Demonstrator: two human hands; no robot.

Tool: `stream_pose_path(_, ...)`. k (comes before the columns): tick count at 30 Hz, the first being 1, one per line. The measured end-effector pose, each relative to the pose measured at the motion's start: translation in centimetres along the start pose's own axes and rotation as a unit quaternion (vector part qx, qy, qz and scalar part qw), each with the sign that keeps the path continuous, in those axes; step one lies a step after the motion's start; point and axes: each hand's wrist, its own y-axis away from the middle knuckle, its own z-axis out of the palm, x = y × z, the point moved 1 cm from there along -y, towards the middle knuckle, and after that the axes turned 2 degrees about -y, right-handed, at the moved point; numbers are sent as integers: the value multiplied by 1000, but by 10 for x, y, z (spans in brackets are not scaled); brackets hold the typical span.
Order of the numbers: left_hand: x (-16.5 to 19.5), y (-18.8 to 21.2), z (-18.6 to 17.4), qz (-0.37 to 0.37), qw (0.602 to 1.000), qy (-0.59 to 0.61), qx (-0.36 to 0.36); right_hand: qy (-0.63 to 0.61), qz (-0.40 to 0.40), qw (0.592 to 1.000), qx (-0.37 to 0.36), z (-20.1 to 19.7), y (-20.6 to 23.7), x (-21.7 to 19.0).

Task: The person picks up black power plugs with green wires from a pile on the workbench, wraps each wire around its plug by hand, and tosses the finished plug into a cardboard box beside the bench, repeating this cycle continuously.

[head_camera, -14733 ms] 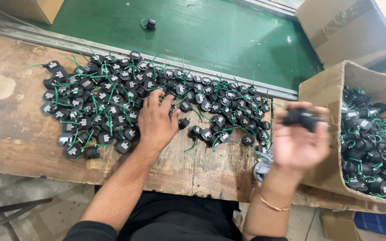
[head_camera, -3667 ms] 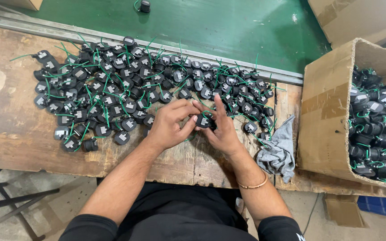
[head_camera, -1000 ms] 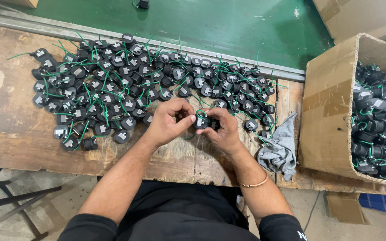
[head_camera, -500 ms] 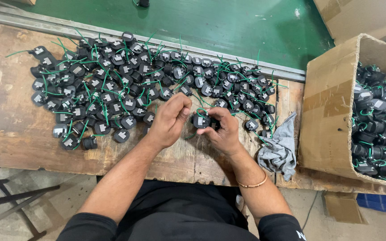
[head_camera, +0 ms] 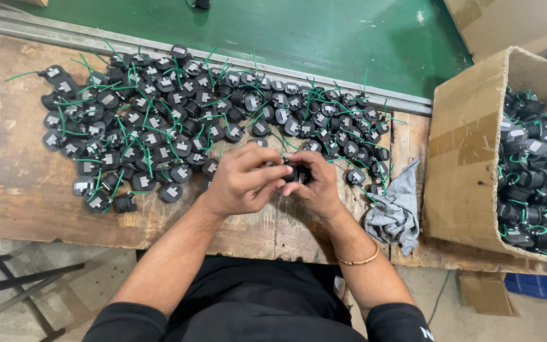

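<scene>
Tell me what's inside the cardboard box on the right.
The cardboard box holds a heap of small black round parts with green wires, the same kind as those spread on the wooden bench. Its near wall and the picture's edge hide the rest, so how deep the heap goes can't be seen.

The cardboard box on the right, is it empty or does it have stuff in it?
It has stuff in it. The cardboard box lies open toward the camera, and black round parts with green wires are piled up inside.

I see bare wooden bench (head_camera: pixel 14 183) open left of and below my 2 hands, while the spread of black parts with green wires (head_camera: pixel 178 120) blocks the far side and the grey rag (head_camera: pixel 397 212) and cardboard box (head_camera: pixel 470 158) crowd the right.
</scene>
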Motion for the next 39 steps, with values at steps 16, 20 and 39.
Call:
stream_pose_path(16,-2,10,16,-113,992,42,36,178,-126,974,64,-5,-13,-25)
stream_pose_path(20,-5,12,19,-146,983,107,42,184,-155,970,41,-6,-21,-35)
stream_pose_path(39,-1,8,24,-215,973,85,7,288,-222,930,50,-4,-25,-50)
